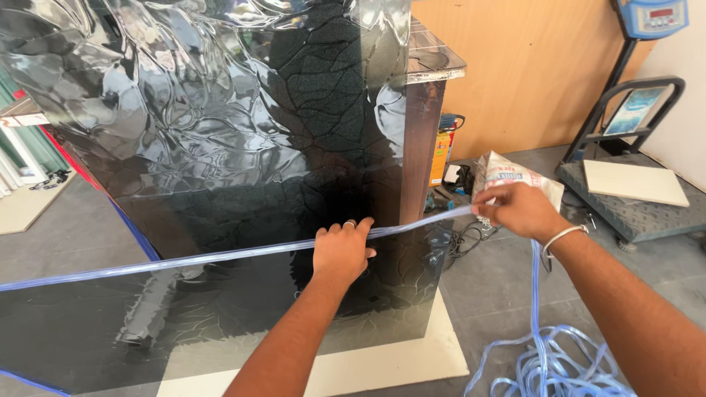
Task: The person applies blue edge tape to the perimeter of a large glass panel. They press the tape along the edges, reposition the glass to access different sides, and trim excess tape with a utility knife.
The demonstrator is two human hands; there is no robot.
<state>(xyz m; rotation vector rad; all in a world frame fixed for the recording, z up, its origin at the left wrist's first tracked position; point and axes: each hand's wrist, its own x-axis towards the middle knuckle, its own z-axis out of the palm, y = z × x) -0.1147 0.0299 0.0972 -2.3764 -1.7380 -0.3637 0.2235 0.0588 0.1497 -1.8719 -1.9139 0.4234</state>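
Observation:
A large dark textured glass sheet [220,147] with a leaf-like relief stands tilted in front of me, its near edge lined with a clear bluish plastic strip [220,256]. My left hand [342,250], a ring on one finger, presses on that edge over the strip. My right hand [518,209], wearing a metal bangle, pinches the strip just past the glass corner and holds it taut. From there the strip drops to a loose tangled heap [548,367] on the floor.
A dark wooden table [426,88] stands behind the glass. A platform scale [632,198] with a beige slab sits at right, a white sack [515,176] and cables lie on the grey floor, and a white board [382,364] is under the glass.

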